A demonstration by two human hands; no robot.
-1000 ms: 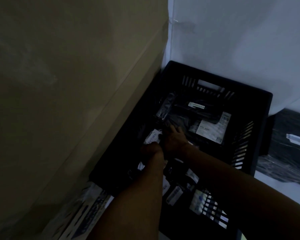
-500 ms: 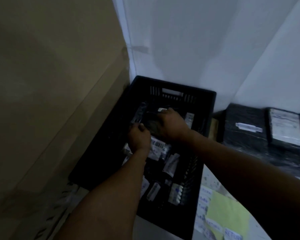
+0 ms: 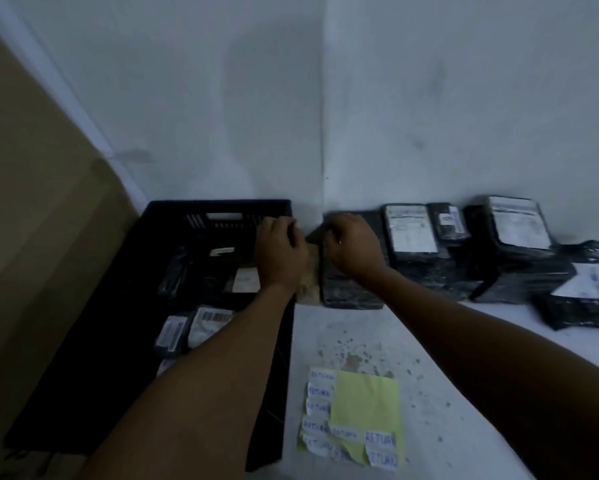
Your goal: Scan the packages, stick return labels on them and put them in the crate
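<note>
Gripping one black package (image 3: 351,289) (long axis toward wall), both hands.

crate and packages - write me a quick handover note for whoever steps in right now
Left hand: at the crate's right rim, fingers curled; whether it holds anything can't be told.
Right hand: resting on the nearest black package on the table; grip unclear.
Done: several labelled packages already lie in the crate.
Left: a row of black packages against the wall waits to be scanned, labelled and crated. The yellow sheet of RETURN labels lies on the table near the crate, with labels remaining. No scanner in view.
</note>
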